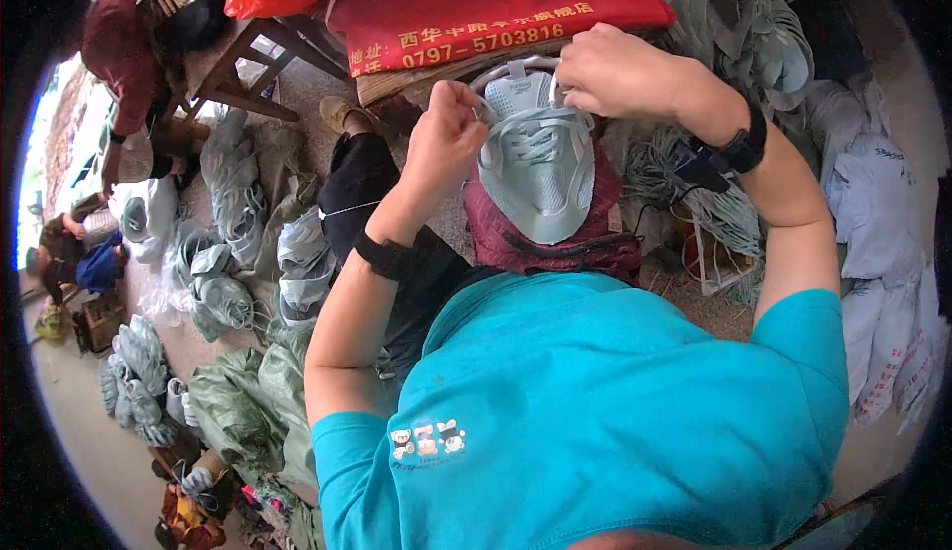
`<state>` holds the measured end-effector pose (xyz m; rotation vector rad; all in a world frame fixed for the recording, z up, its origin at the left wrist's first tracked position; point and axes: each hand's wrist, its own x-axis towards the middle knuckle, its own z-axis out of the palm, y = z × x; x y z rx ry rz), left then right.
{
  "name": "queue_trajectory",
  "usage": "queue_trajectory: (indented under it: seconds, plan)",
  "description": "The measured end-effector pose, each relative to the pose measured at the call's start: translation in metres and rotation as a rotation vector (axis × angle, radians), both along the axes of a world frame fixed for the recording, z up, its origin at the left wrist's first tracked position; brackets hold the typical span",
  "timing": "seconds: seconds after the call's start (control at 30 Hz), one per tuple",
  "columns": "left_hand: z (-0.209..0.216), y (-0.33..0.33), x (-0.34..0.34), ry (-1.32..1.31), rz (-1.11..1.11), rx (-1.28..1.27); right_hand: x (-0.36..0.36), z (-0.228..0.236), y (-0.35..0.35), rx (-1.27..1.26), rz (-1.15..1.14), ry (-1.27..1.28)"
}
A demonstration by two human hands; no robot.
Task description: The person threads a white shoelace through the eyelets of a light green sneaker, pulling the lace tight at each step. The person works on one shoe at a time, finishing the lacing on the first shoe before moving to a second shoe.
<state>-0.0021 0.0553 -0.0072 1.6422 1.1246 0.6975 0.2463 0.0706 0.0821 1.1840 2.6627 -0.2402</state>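
Observation:
A pale mint shoe upper (540,178) lies in front of me, toe toward my body, its laces (535,141) threaded across the front below the tongue (518,94). To its left, my left hand (448,138) is closed in a pinch by the lace eyelets, on what looks like a shoelace. My right hand (620,74) pinches at the opposite edge of the opening, where a short pale piece of lace shows by the fingertips. Under the upper is a dark red cloth (486,218) over my lap.
Beyond the upper, a red printed cloth bag (496,9) covers a wooden bench (397,82). Bundled laces (659,168) hang at right, near white sacks (878,213). Piled shoe uppers (223,292) and a green sack (233,401) lie left. Other people (124,54) work at the far left.

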Motion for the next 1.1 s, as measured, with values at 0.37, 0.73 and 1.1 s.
queue_trajectory:
  seconds: [0.37,0.73,1.1]
  plan:
    - [0.023,0.015,0.012,0.41,-0.138,0.248,0.021,-0.005,0.018,-0.374,-0.082,0.44]
    - [0.028,0.039,-0.019,0.372,-0.43,0.574,0.025,-0.03,0.033,-0.471,0.008,0.463]
    - [0.009,0.003,0.016,0.171,0.043,0.378,0.007,-0.059,0.013,-0.592,-0.649,0.737]
